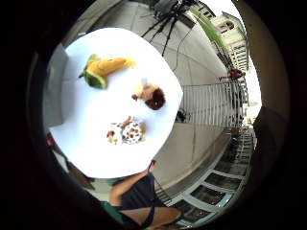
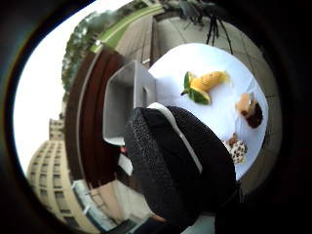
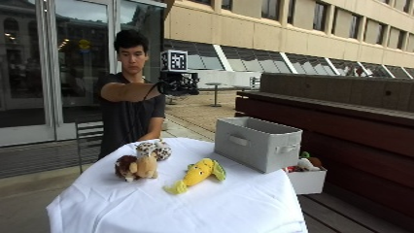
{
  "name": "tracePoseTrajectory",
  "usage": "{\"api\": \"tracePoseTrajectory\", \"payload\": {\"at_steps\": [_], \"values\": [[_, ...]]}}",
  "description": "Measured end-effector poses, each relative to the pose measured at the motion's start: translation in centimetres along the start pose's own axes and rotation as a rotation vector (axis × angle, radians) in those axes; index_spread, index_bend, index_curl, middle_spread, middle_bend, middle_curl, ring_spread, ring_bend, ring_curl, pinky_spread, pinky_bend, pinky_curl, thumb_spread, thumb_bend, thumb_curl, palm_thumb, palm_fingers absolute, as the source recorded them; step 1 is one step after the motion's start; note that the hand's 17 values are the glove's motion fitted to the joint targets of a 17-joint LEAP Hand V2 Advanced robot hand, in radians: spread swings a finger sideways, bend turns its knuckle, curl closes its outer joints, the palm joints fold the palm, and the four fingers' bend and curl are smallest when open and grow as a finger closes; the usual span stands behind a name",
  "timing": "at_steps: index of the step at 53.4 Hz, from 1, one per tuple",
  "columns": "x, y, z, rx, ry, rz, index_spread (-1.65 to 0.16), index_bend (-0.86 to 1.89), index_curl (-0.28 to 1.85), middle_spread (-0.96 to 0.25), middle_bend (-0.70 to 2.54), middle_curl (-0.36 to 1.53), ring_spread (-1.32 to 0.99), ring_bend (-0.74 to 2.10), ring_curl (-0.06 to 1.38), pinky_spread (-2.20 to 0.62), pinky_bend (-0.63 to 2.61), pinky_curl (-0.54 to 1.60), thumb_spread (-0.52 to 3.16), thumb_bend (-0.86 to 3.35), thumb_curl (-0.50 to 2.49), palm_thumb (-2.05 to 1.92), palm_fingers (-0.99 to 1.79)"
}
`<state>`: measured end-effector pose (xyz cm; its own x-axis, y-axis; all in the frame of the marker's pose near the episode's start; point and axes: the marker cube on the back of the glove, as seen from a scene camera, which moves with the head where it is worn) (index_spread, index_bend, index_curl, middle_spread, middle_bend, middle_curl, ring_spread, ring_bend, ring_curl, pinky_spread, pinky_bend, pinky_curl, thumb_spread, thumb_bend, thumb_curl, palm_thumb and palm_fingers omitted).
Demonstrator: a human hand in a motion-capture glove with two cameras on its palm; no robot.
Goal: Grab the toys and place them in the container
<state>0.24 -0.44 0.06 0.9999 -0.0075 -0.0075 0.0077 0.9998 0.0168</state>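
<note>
White cloth covers the surface (image 3: 246,204), where 3 plush toys lie in a loose row for easy reach: a yellow corn toy (image 3: 196,174), a brown lion toy (image 3: 134,167) and a spotted toy (image 3: 155,149). Just beside them stands the grey fabric container (image 3: 257,142), open-topped. High above, the gloved right hand (image 3: 173,87) hovers well apart from every toy, holding nothing; I cannot tell how its fingers are set.
</note>
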Motion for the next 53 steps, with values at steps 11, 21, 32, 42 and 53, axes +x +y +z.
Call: {"api": "tracePoseTrajectory", "payload": {"at_steps": [11, 21, 32, 42, 53], "values": [[0.3, -0.2, 0.0, -0.025, -0.012, -0.016, -0.2, 0.16, 0.11, -0.09, 0.21, 0.13, -0.23, 0.19, 0.07, -0.1, 0.61, 0.21, 0.98, -0.07, 0.0, -0.12, 0.0], [0.5, -0.6, 0.2, -0.024, -0.01, -0.026, -0.22, 0.16, 0.17, -0.11, 0.21, 0.2, -0.3, 0.19, 0.12, -0.15, 0.61, 0.25, 1.18, -0.07, 0.01, -0.12, -0.04], [1.1, -0.5, 0.0, -0.022, -0.008, -0.041, -0.22, 0.16, 0.22, -0.11, 0.2, 0.26, -0.33, 0.19, 0.16, -0.16, 0.6, 0.28, 1.26, -0.07, 0.01, -0.12, -0.05], [2.8, 0.5, -0.2, -0.001, 0.026, -0.036, -0.22, 0.15, 0.25, -0.12, 0.19, 0.29, -0.34, 0.18, 0.19, -0.17, 0.59, 0.3, 1.28, -0.07, 0.02, -0.12, -0.06], [7.1, 3.2, 2.5, -0.051, -0.008, -0.045, -0.23, 0.16, 0.27, -0.13, 0.19, 0.32, -0.35, 0.19, 0.21, -0.16, 0.6, 0.32, 1.26, -0.08, 0.02, -0.12, -0.03]]}}
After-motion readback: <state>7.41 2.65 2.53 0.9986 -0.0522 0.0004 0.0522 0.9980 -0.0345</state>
